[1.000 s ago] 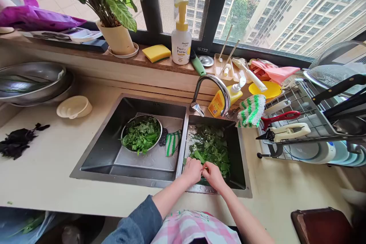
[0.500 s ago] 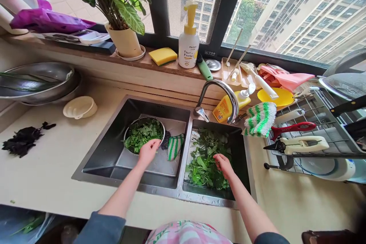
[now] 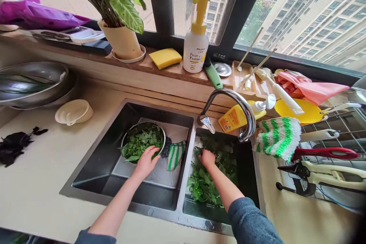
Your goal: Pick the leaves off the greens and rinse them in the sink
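Note:
In the left basin sits a round metal bowl (image 3: 122, 145) heaped with leafy greens (image 3: 143, 139). My left hand (image 3: 145, 164) lies at the bowl's near right rim, fingers stretched out and apart over the leaves. Over in the right basin, more leafy greens (image 3: 204, 187) are spread in water. My right hand (image 3: 207, 159) reaches in among them near the left wall, its fingers curled closed on greens; the fingertips are partly hidden. Beside the bowl lie a dark scrubber (image 3: 166, 148) and a green-and-white striped cloth (image 3: 175, 155).
A chrome faucet (image 3: 228, 93) arches over the right basin. To its right are a striped cloth (image 3: 278, 137), scissors (image 3: 323, 175) and a wire rack. On the left counter stand a cream bowl (image 3: 74, 111) and dark leaves (image 3: 14, 146). A pump bottle (image 3: 196, 51) stands on the sill.
My right hand has moved left and farther into the right basin. My left hand has shifted slightly toward me, its fingers spreading from a pinch at the bowl rim. The view has tilted and come closer.

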A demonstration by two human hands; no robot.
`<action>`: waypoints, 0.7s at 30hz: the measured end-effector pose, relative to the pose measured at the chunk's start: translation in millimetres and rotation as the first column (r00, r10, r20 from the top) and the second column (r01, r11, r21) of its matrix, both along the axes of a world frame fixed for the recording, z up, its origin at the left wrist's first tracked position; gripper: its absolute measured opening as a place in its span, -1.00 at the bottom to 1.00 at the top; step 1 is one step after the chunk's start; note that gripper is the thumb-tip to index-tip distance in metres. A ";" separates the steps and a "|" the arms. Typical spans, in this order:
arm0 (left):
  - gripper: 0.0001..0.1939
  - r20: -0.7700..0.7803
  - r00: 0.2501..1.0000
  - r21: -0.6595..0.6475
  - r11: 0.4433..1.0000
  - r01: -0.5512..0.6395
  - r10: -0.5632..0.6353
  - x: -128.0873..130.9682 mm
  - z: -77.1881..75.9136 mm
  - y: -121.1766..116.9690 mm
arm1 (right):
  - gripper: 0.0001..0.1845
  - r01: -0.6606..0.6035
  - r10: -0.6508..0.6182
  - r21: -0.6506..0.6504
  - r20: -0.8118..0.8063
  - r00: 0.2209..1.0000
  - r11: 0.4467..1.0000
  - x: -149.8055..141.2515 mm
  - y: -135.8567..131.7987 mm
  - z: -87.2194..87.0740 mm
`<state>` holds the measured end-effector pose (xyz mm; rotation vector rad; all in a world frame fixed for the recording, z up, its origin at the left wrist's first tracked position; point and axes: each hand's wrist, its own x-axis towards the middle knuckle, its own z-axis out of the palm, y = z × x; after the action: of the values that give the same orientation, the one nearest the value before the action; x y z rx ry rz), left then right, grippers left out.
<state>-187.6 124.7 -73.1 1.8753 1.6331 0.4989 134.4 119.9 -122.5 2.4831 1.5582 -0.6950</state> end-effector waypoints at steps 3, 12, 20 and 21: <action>-0.69 0.158 0.987 0.016 0.999 0.040 -0.042 27.0 10.5 -19.7 | -0.73 0.035 -0.035 -0.005 0.034 0.999 0.999 10.2 -8.8 4.7; -0.75 0.370 0.925 -0.091 0.988 0.126 -0.084 76.1 36.7 -58.0 | -0.85 -0.087 0.077 -0.040 -0.197 0.977 0.995 12.7 -33.5 13.7; -0.74 0.445 0.895 -0.187 0.981 0.057 0.033 62.6 41.5 -68.2 | -0.58 0.440 -0.182 0.111 -0.800 0.572 0.891 42.6 -72.8 57.4; -0.74 0.452 0.891 -0.194 0.979 0.059 0.036 62.5 42.5 -70.2 | -0.57 0.536 -0.225 0.083 -0.846 0.484 0.840 51.1 -74.1 65.3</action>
<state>-125.1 54.5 -30.6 1.4775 1.3035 0.6802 185.5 45.8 -57.1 3.0167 1.3431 -2.0857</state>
